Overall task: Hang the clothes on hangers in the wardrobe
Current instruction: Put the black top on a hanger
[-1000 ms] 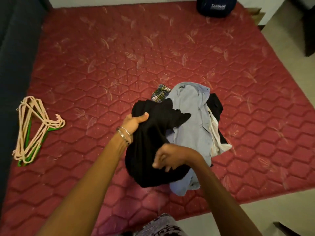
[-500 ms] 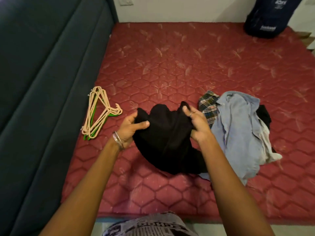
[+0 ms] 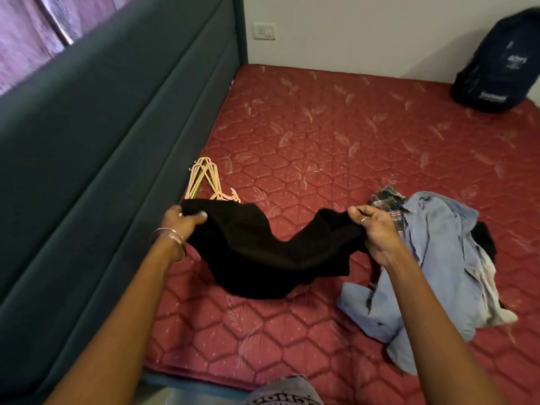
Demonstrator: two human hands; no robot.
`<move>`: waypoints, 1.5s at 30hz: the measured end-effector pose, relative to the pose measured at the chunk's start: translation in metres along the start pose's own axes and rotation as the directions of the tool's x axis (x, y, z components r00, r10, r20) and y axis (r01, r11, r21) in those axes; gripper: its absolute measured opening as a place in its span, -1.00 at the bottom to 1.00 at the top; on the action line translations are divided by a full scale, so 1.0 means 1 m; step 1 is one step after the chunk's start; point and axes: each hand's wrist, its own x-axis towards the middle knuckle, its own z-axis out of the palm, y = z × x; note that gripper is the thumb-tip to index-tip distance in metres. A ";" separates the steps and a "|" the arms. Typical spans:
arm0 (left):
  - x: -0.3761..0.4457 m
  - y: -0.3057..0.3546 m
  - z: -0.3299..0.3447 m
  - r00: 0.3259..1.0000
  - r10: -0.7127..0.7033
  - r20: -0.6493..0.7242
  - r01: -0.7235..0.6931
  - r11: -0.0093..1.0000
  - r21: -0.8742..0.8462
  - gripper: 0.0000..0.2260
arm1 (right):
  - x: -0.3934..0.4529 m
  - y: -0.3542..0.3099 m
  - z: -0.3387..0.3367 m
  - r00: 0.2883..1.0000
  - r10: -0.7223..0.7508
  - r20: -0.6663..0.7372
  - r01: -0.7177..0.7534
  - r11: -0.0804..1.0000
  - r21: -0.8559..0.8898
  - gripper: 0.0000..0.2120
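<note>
A black garment hangs stretched between my two hands above the red mattress. My left hand grips its left edge and my right hand pinches its right edge; its middle sags onto the mattress. A bundle of beige and green hangers lies just behind the garment's left end, partly hidden by it. To the right is a pile of clothes: a light blue shirt, a plaid piece and something black underneath.
A dark grey-green padded headboard runs along the left side of the mattress. A dark blue backpack stands at the far right corner against the white wall. The mattress's front edge is near my legs.
My hands have moved apart and pulled the black garment out wide, away from the pile toward the left. The view has swung left and the hangers now lie right behind the garment.
</note>
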 end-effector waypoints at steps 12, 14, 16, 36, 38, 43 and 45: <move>-0.082 0.064 0.107 0.891 0.380 0.247 -0.400 0.916 0.032 -0.49 | -0.031 -0.081 0.132 0.771 -0.212 0.601 0.012 0.948 0.318 -0.89; -0.079 0.081 0.095 0.948 0.319 -0.003 -0.317 0.942 -0.115 -0.56 | -0.022 -0.095 0.119 0.690 -0.279 0.668 0.133 0.956 0.262 -0.90; -0.076 0.108 0.081 0.969 0.215 -0.121 -0.242 0.921 -0.306 -0.77 | -0.002 -0.090 0.089 0.734 -0.277 0.620 0.326 0.945 0.036 -0.88; -0.100 0.101 0.048 0.918 0.000 0.396 -0.009 1.000 0.023 -0.53 | 0.002 -0.069 0.115 0.891 0.016 0.454 -0.083 0.988 0.128 -0.82; -0.112 0.079 0.066 0.794 0.103 0.598 -0.063 0.994 -0.089 -0.39 | -0.001 -0.081 0.132 0.916 0.057 0.398 -0.158 0.961 0.227 -0.81; -0.098 0.045 0.103 0.949 0.277 0.152 -0.269 0.961 -0.071 -0.61 | -0.008 -0.103 0.161 0.916 0.115 0.384 -0.233 0.932 0.278 -0.85; -0.081 0.027 0.098 0.979 0.201 -0.020 -0.199 0.976 0.088 -0.72 | -0.004 -0.115 0.163 0.926 0.093 0.367 -0.219 0.922 0.319 -0.86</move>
